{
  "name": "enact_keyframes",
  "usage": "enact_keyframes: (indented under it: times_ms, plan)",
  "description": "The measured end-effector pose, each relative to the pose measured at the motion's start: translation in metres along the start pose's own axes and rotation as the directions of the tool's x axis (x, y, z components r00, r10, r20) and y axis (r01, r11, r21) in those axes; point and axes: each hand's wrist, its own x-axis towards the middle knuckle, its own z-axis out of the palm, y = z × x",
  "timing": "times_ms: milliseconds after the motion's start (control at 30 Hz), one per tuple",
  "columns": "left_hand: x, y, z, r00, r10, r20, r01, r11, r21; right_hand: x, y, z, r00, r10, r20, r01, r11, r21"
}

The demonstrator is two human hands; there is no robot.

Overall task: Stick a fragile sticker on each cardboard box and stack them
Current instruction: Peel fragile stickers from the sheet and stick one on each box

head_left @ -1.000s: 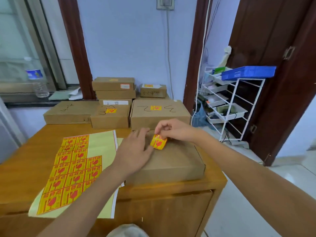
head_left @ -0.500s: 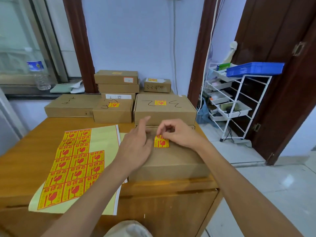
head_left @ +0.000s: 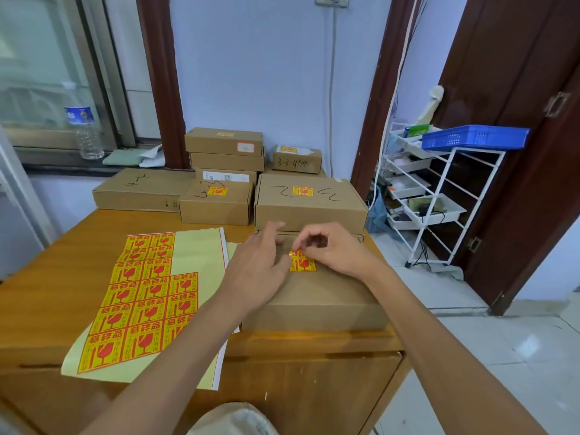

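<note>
A flat cardboard box [head_left: 317, 296] lies at the near right of the wooden table [head_left: 56, 296]. On its lid sits a yellow and red fragile sticker [head_left: 302, 262], its upper left corner slightly lifted. My right hand [head_left: 332, 249] pinches the sticker's top edge with curled fingers. My left hand [head_left: 260, 271] rests flat on the lid just left of the sticker, fingers straight. To the left lies the sticker sheet [head_left: 141, 296] with several stickers left on it.
Behind stand more boxes: a large stickered one [head_left: 309, 205], a smaller stickered one [head_left: 216, 202], a flat box [head_left: 141, 189] and a stack [head_left: 224, 152]. A white wire rack [head_left: 439, 196] with a blue tray stands right; a water bottle [head_left: 83, 130] sits on the sill.
The sticker has come down from a tilted hold onto the box lid. My left hand has slid closer to it, and my right fingers now pinch its top edge.
</note>
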Motion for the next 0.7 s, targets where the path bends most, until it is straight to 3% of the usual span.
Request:
enact_keyframes:
  times_ms: [500,700]
  plan:
    - [0.0004,0.0015,-0.0001,1.000,-0.009,-0.002,0.009,0.999,0.035,0.0025,0.0055,0.0035,0.999,0.046,-0.016,-0.047,0.998,-0.047]
    - [-0.0025,0.0014,-0.0026,0.999,0.050,0.007,-0.050,0.997,0.050,0.0014,0.0098,-0.0002,0.965,0.100,-0.243,-0.114,0.992,-0.044]
